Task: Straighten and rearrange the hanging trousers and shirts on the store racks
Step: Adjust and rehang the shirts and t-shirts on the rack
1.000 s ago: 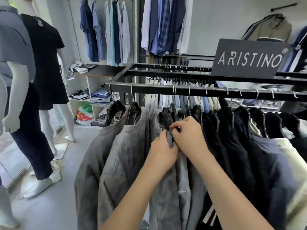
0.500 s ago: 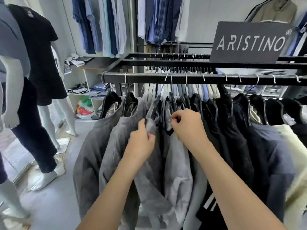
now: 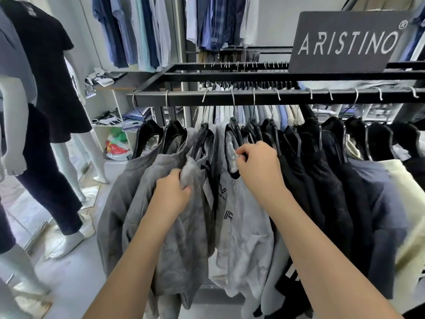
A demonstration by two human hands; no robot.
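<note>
My left hand [image 3: 171, 194] grips a fold of the dark grey shirt [image 3: 177, 226]; my right hand [image 3: 258, 166] pinches the light grey shirt [image 3: 243, 229] at its collar. Both hang on the black rack rail [image 3: 276, 97], ARISTINO sign [image 3: 345, 42] behind.

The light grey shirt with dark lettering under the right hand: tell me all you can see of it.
The light grey shirt hangs on a black hanger from the front black rail, between darker grey tops and black ones. Its fabric looks thin and creased, with dark neck trim and partly hidden dark lettering on the chest. The right hand pinches its collar; the left hand grips the neighbouring grey top, opening a gap.
</note>
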